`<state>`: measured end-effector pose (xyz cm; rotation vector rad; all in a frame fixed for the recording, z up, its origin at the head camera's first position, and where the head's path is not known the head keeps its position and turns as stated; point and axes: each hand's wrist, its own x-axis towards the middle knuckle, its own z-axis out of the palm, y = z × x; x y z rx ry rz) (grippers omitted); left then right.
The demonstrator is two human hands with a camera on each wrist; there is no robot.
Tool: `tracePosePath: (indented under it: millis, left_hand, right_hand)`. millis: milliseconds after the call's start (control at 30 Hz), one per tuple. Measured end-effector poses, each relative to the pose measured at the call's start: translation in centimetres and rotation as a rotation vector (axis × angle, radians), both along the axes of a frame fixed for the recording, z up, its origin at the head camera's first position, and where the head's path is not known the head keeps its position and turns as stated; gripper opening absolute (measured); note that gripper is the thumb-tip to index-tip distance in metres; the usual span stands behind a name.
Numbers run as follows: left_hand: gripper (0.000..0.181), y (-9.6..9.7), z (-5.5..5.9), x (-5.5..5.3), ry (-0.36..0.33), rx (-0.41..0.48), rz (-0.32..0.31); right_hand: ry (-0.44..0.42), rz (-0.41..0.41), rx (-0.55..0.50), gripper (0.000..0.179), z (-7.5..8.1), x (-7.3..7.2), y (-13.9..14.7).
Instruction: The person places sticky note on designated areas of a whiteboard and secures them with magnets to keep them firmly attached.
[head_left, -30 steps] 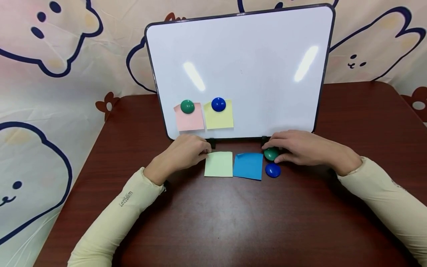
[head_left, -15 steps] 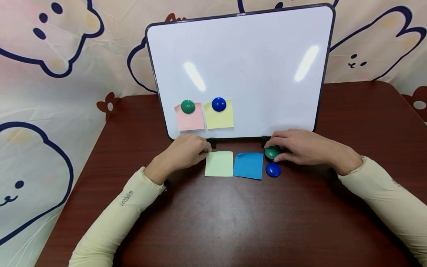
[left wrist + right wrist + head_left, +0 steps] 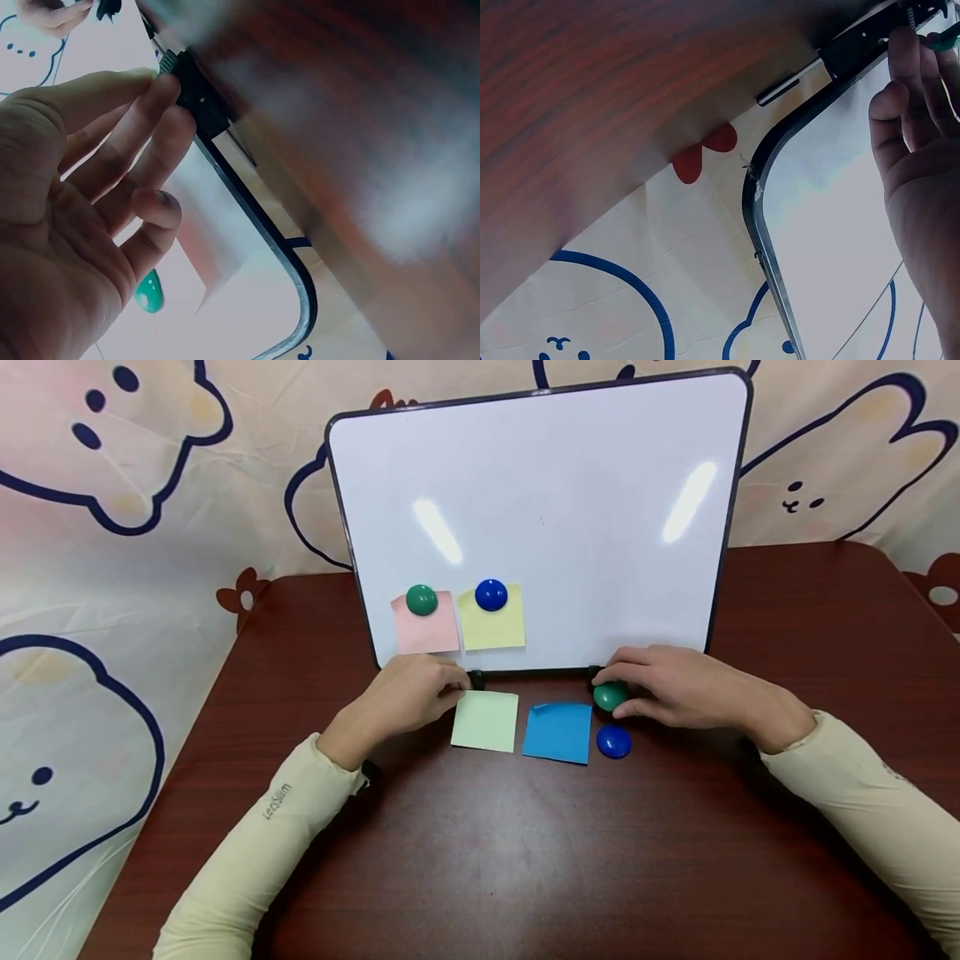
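My left hand (image 3: 408, 697) pinches the top left corner of a light green sticky note (image 3: 485, 722), now slightly turned. A blue sticky note (image 3: 558, 732) lies just right of it on the table. My right hand (image 3: 671, 687) holds a round green magnet (image 3: 611, 696) between thumb and fingers; its edge also shows in the right wrist view, by the fingertips. Nearer the table's front, a round blue magnet (image 3: 614, 742) lies below that hand. In the left wrist view, the left hand's (image 3: 112, 165) thumb and index finger meet near the board's black foot (image 3: 201, 97).
A whiteboard (image 3: 570, 527) stands behind both hands. On its lower left, a pink note (image 3: 427, 635) hangs under a green magnet (image 3: 422, 600), and a yellow note (image 3: 493, 633) under a blue magnet (image 3: 491, 595). The brown table (image 3: 487, 860) extends toward me.
The light green note has shifted left and slightly away from me with my left hand, tilting a little. My right hand and the green magnet have risen slightly, farther from the blue magnet.
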<state>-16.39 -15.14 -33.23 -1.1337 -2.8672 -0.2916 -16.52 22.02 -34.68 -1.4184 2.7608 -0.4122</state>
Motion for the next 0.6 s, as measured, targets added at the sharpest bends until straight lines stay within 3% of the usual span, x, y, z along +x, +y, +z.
tracePosePath:
  millis: [333,600]
  left_hand:
    - [0.011,-0.39,0.40,-0.14,-0.055,0.086,0.061]
    - [0.007,-0.54,0.36,-0.37,0.002,0.175,0.098]
  right_hand:
    - [0.003,-0.021,0.019,0.039,0.28,0.05,-0.15]
    - [0.003,-0.012,0.026,0.040,0.29,0.03,-0.13]
